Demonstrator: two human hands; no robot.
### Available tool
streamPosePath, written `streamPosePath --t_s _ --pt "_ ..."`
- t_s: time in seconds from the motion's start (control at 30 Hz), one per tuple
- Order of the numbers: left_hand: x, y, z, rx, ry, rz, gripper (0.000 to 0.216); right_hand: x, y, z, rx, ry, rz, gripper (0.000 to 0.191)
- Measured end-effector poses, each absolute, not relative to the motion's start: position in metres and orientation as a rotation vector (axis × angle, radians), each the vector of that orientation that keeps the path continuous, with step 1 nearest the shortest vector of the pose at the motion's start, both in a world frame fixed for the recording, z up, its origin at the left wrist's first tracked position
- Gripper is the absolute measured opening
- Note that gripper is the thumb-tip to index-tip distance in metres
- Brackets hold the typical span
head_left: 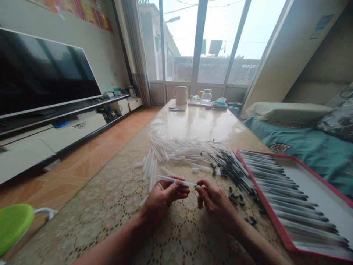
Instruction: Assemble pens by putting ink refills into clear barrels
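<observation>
My left hand (167, 189) is closed around a white pen barrel (182, 181), which lies almost level across the fingers. At the barrel's right end, my right hand (211, 195) pinches a small dark piece against or close to the tip; the fingers mostly hide it. Beyond the hands spreads a pile of loose white pen tubes (176, 149). To the right lie thin dark-tipped refills (234, 169) in a bundle, with small black plugs (234, 198) scattered beside my right hand. A pink-edged box (264, 206) holds a row of assembled pens (292, 198) with dark ends.
The long table (190, 235) has a patterned lace-like cover. At its far end stand a beige pitcher (181, 95), a glass jug (206, 96) and a tissue pack (220, 103). A green stool (16, 224) is at the left, a teal-covered sofa (298, 136) at the right.
</observation>
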State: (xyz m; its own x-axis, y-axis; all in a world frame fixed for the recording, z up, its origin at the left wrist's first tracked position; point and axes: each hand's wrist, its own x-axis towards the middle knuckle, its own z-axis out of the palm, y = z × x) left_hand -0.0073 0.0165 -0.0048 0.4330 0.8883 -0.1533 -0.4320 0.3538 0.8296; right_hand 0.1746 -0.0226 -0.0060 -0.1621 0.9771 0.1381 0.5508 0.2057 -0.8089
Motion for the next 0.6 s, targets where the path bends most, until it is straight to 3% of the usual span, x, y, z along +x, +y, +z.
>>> streamPosePath --t_s 0.27,0.37,0.6 --pt "-0.0061 0.0159 -0.0044 0.867 0.656 0.909 0.026 0.1732 -0.0255 -0.0027 -1.373 -1.705 0.991 0.041" --pt "-0.0067 0.016 -0.0046 0.892 0.673 0.911 0.024 0.1734 -0.026 0.0002 -1.423 -1.735 0.909 0.042" --pt "-0.0068 0.019 -0.0099 1.15 0.722 0.849 0.028 0.1714 -0.0256 -0.0062 -1.398 -2.002 0.561 0.021"
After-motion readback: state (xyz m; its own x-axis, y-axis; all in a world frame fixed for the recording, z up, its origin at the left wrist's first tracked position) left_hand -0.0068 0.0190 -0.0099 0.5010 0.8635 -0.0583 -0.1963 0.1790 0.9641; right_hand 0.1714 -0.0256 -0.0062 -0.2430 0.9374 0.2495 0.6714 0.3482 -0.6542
